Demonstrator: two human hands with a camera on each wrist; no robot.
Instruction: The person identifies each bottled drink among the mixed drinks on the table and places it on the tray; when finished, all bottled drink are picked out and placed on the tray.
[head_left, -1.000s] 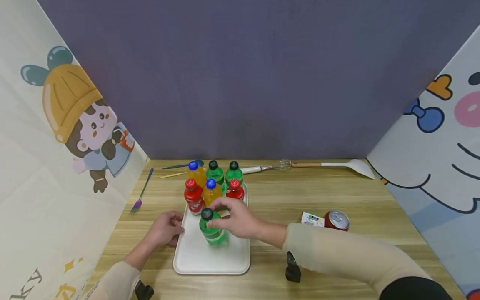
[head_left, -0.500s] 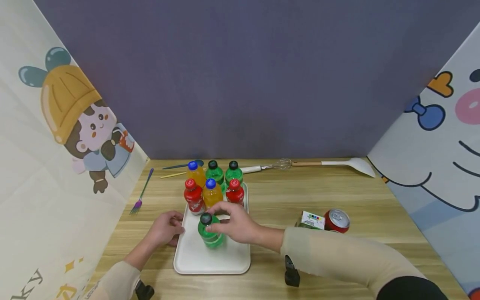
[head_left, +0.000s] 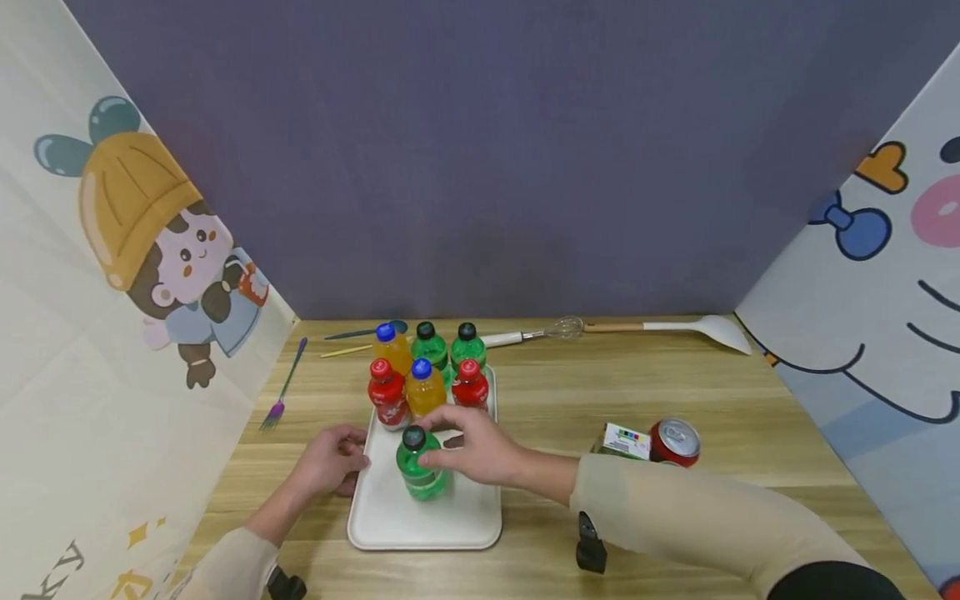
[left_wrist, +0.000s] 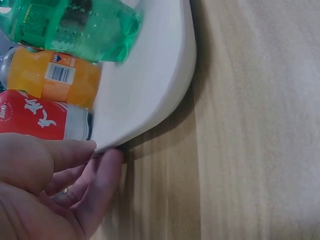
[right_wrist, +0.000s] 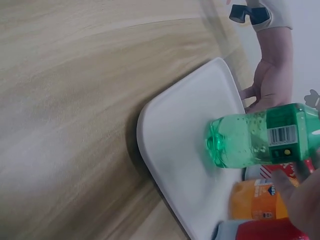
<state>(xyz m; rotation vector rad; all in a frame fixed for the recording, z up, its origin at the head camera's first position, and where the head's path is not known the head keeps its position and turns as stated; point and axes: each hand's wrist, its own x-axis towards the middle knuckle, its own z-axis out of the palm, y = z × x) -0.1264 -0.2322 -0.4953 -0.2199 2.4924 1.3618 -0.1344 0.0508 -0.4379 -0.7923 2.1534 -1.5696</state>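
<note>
My right hand pinches a green bottle with a black cap between thumb and fingers. The bottle stands upright over the front half of a white tray; its base is right at the tray surface in the right wrist view. At the tray's left edge, my left hand grips the rim, thumb on top and fingers against the outer side, as the left wrist view shows. Behind the held bottle, a row has a red bottle, an orange bottle and another red bottle.
Farther back stand an orange bottle and two green bottles. Along the wall lie a whisk and a white spatula. A purple fork-like tool is at left. A small carton and red can stand right.
My right hand has brought the green bottle slightly down and toward the tray's front, then kept nearly still over the last half second. The left hand stays at the rim.
</note>
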